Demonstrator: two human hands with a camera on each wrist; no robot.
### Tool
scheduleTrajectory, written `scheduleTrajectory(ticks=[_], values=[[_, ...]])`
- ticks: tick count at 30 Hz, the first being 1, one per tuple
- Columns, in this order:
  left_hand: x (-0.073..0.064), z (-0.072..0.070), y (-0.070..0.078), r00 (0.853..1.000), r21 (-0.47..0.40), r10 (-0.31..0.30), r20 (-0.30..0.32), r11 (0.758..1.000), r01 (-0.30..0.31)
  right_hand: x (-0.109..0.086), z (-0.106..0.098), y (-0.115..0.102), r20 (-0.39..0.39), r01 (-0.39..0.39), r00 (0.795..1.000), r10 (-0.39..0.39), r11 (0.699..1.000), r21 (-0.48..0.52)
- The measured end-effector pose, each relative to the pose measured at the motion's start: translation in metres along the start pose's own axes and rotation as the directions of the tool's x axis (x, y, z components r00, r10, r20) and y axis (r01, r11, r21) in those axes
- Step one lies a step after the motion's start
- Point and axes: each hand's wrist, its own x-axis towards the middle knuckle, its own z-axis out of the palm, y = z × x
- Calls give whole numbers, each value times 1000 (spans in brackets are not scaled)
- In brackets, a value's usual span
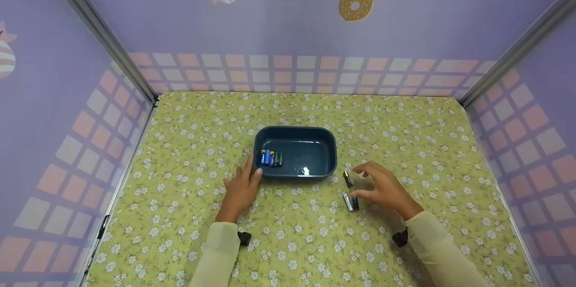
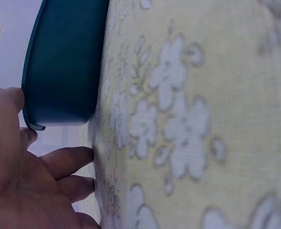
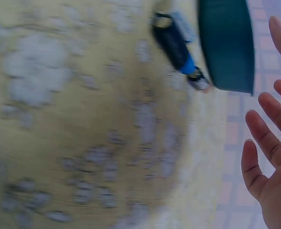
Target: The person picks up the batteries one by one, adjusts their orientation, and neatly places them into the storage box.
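Nearest us, two pale sleeves [image 1: 216, 253] are cut off by the lower edge, a black object [image 1: 244, 238] at each wrist too dark to make out. Right hand [image 1: 382, 186] spread, thumb and forefinger apart, beside three loose batteries [image 1: 347, 179]; in the head view its thumb tip partly covers one, contact uncertain. The right wrist view blurs those batteries beyond our counting. Left hand [image 1: 241, 191] spread at the bin's [image 1: 306, 154] near left corner, thumb at the rim; the left wrist view alone shows us its lower fingers against the flowered cloth [image 1: 297, 233]. Only from the head do we see five batteries [image 1: 272, 158] side by side in the bin's left end; its outer side blocks both wrist views. Beyond, a purple wall [image 1: 288, 26].
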Motion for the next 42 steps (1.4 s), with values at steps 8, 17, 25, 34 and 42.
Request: scheduleTrajectory(ticks=[8,17,25,34,42], values=[[-1,-1,0,1000,-12,10,0,1000,-10,-18,13,4,48,-57,997,60,997,-50],[-3,0,0,1000,-13,1,-1,1000,-1,-31,26,7,83,-54,995,64,992,-118],[-2,0,0,1000,8,-3,-8,1000,3,-37,28,10,78,-49,995,61,987,-150],[-1,0,0,1000,-10,5,1,1000,-5,-39,30,15,64,20,998,-10,987,-161],[1,0,-1,1000,-1,10,12,1000,-10,-40,32,17,72,18,997,-6,986,-167]])
